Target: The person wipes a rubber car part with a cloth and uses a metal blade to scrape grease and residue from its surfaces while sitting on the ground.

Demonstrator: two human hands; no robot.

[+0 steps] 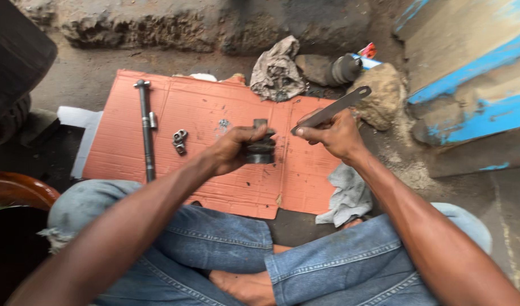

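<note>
My left hand (233,148) grips a dark, greasy cylindrical metal part (261,148) over a reddish cardboard sheet (203,107). A flat grey metal bar (333,107) is held in my right hand (333,135), its near end pointing toward the cylindrical part and its far end raised to the upper right. Both hands hover above the middle of the cardboard. I sit cross-legged in blue jeans, a bare foot showing at the bottom.
On the cardboard lie a long metal shaft (146,127) and a small metal fitting (179,140). A dirty rag (276,71), a rubber boot part (345,68) and a rock (382,93) sit behind. A grey cloth (348,195) lies by my right knee. Blue painted wall at right.
</note>
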